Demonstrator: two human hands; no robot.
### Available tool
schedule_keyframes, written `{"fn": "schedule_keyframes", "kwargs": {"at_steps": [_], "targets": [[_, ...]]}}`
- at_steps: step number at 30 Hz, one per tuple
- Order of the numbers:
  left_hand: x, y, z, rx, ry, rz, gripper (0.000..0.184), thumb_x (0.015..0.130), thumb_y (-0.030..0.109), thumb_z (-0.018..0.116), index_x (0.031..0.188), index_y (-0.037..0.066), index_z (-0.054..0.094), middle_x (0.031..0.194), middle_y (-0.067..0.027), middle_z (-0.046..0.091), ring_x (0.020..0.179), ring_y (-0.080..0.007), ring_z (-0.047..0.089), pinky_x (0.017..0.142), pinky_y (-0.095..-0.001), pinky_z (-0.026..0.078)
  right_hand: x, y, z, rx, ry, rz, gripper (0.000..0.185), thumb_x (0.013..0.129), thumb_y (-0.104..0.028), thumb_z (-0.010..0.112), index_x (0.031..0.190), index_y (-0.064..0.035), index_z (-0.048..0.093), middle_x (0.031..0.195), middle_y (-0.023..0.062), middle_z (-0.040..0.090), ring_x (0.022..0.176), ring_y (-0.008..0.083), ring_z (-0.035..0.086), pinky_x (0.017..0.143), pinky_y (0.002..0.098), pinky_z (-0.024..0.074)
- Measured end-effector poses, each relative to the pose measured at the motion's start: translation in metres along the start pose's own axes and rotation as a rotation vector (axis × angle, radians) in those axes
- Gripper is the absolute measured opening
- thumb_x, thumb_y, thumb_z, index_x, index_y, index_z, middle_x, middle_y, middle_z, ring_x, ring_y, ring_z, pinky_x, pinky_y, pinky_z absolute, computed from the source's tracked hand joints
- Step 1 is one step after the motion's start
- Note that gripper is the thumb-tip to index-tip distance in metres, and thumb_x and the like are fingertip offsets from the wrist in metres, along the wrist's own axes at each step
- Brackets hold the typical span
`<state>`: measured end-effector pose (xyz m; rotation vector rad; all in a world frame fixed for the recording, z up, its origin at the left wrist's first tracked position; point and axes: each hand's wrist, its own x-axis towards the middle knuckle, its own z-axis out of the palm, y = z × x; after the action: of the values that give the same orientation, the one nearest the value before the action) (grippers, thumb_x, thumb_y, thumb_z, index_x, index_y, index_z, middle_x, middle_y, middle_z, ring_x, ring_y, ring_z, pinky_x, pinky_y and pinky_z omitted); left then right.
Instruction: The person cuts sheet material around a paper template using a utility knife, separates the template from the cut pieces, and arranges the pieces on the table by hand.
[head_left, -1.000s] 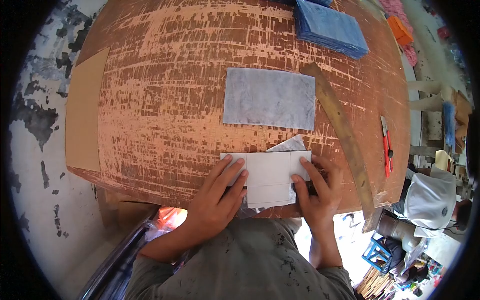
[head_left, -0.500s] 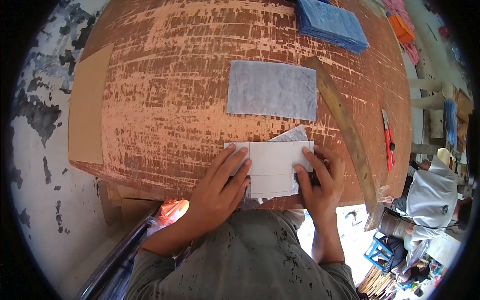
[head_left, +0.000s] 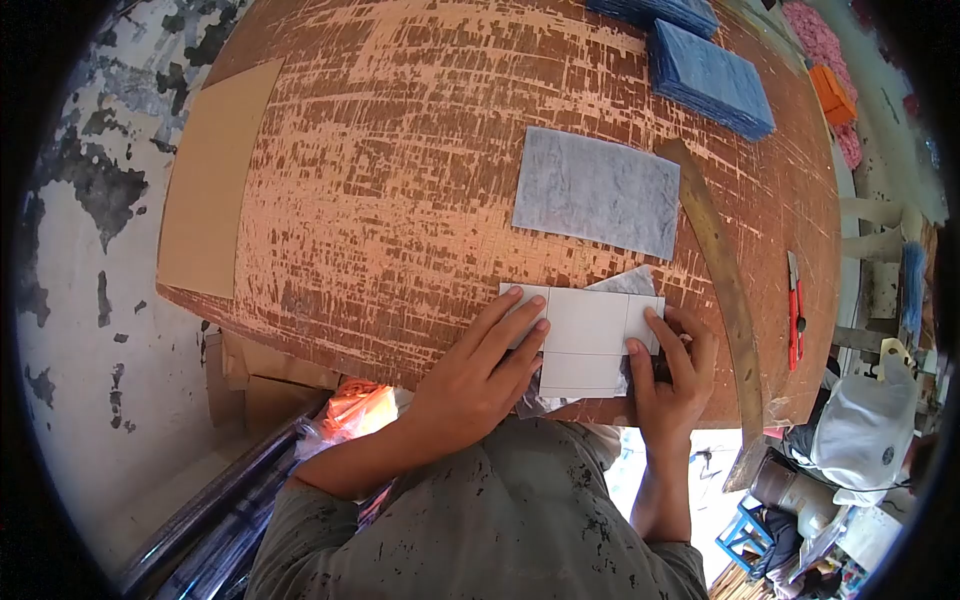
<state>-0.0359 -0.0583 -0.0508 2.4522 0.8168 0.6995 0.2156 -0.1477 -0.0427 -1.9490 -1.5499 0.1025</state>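
White creased card (head_left: 587,325), one: lies on the counter (head_left: 400,180), between and beneath the hands. Left hand (head_left: 487,375), right hand (head_left: 675,375): apart, fingertips pressing its opposite sides.

Workshop | scored worktable (head_left: 390,150) | 1 red cutter (head_left: 795,312) | 2 blue sheet stacks (head_left: 708,80)

- Covering parts of the white card (head_left: 585,325) under the left hand (head_left: 490,368) and right hand (head_left: 678,378).
- Hiding most of the marbled piece (head_left: 628,281) beneath the card.
- Cutting off the farther blue stack (head_left: 672,12) at the top edge.
- Cropping the gray shirt (head_left: 480,520) and thin sticks (head_left: 733,582) at the bottom edge.
- Washing out the orange bundle (head_left: 362,404) in glare.
- Leaving small items (head_left: 822,580) at lower right too small to tell.
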Motion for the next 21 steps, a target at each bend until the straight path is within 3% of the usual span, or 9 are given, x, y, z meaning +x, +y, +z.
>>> {"fn": "schedule_keyframes", "kwargs": {"at_steps": [5,7,11,16,21], "targets": [[0.0,0.0,-0.001,0.003,-0.003,0.013,0.043,0.1,0.007,0.078,0.137,-0.014,0.071,0.158,-0.0272,0.061,0.153,-0.0463,0.055,0.123,-0.0502,0.053,0.001,-0.001,0.0,-0.013,-0.01,0.007,0.04,0.088,-0.006,0.095,0.127,-0.0042,0.085,0.133,0.0151,0.07,0.114,0.033,0.069,0.092,0.0428,0.0605],[0.001,0.002,0.0,-0.059,0.006,-0.032,0.041,0.101,0.005,0.078,0.14,-0.009,0.072,0.161,-0.0241,0.06,0.153,-0.0481,0.055,0.121,-0.0546,0.054,-0.001,0.003,0.0,0.01,0.005,-0.013,0.04,0.088,-0.006,0.095,0.127,-0.0036,0.085,0.133,0.0153,0.07,0.114,0.0329,0.069,0.091,0.0428,0.0606],[0.003,0.003,-0.006,-0.051,-0.023,-0.026,0.043,0.101,0.008,0.079,0.141,-0.009,0.071,0.16,-0.024,0.061,0.152,-0.0472,0.056,0.119,-0.0554,0.055,0.001,0.0,0.0,0.038,0.005,0.008,0.04,0.088,-0.006,0.095,0.126,-0.0027,0.085,0.132,0.0158,0.07,0.114,0.0329,0.069,0.091,0.0431,0.06],[0.021,0.007,-0.019,0.133,-0.087,0.029,0.046,0.099,0.022,0.083,0.133,-0.007,0.072,0.147,-0.0225,0.066,0.137,-0.0435,0.063,0.116,-0.0553,0.055,0.002,0.003,-0.001,0.051,0.003,-0.04,0.041,0.088,-0.004,0.094,0.127,-0.0022,0.084,0.133,0.0161,0.07,0.113,0.0334,0.068,0.094,0.043,0.059],[0.037,0.014,-0.023,0.196,-0.191,0.064,0.05,0.097,0.026,0.084,0.133,-0.006,0.07,0.137,-0.0223,0.064,0.129,-0.0422,0.064,0.113,-0.0559,0.056,0.002,0.003,0.001,0.084,0.011,-0.025,0.041,0.087,-0.005,0.094,0.127,-0.0017,0.083,0.132,0.016,0.07,0.113,0.0337,0.067,0.093,0.0432,0.0588]]}}
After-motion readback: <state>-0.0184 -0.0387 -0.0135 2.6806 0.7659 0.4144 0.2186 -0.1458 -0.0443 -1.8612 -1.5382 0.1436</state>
